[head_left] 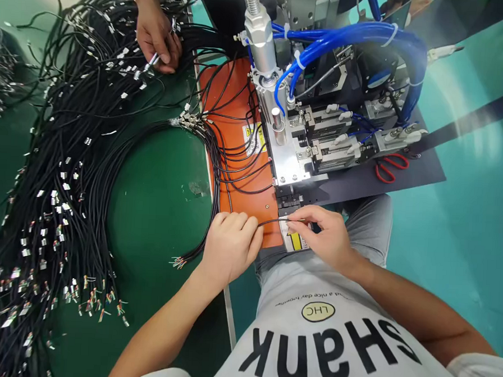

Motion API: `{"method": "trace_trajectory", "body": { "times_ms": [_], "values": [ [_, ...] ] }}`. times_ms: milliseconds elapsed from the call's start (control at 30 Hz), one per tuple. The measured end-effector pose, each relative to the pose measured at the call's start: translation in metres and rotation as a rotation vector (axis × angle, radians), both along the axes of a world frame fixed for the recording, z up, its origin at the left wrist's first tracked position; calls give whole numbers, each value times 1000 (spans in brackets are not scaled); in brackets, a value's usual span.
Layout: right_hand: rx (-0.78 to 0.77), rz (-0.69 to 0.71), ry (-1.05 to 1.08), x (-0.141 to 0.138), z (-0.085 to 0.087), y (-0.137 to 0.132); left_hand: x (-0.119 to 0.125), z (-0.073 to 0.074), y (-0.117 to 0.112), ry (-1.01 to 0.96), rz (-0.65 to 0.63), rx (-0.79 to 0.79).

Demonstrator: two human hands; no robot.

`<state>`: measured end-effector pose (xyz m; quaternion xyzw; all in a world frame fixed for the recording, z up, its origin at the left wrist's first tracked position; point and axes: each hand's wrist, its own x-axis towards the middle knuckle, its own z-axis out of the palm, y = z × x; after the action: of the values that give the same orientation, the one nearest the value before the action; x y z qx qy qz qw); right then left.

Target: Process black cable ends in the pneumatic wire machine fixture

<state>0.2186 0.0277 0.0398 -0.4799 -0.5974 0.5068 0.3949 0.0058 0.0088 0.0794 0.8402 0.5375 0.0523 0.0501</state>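
Note:
My left hand (230,245) is closed around a thin black cable (275,220) near the front edge of the orange pad (233,92). The cable's end is pinched by my right hand (323,233), thumb and forefinger together, just in front of the machine's small black jaw block (288,200). The cable runs straight between the two hands. A bundle of black cables (219,170) curves over the orange pad to my left hand's far side.
A pneumatic machine (323,102) with blue hoses (352,36) stands behind the hands. Red-handled scissors (390,167) lie at its right. A big heap of black cables with metal clips (63,162) covers the green table (158,206). Another person's hand (158,34) works in the heap.

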Motion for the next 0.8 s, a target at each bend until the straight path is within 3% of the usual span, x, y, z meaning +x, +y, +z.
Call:
{"method": "trace_trajectory", "body": {
  "times_ms": [167, 267, 467, 600, 800],
  "values": [
    [21, 9, -44, 7, 0, 8, 31, -4, 10, -521, -29, -256],
    [-54, 24, -22, 22, 2, 12, 37, -12, 17, -654, -34, -280],
    [-179, 57, 98, 44, 9, 24, 38, -18, 23, -766, -43, -227],
    [-302, 107, 252, 42, 10, 32, 42, -16, 24, -768, -28, -235],
    [-326, 87, 283, 38, 9, 38, 42, -17, 23, -732, -23, -224]
  ]
}}
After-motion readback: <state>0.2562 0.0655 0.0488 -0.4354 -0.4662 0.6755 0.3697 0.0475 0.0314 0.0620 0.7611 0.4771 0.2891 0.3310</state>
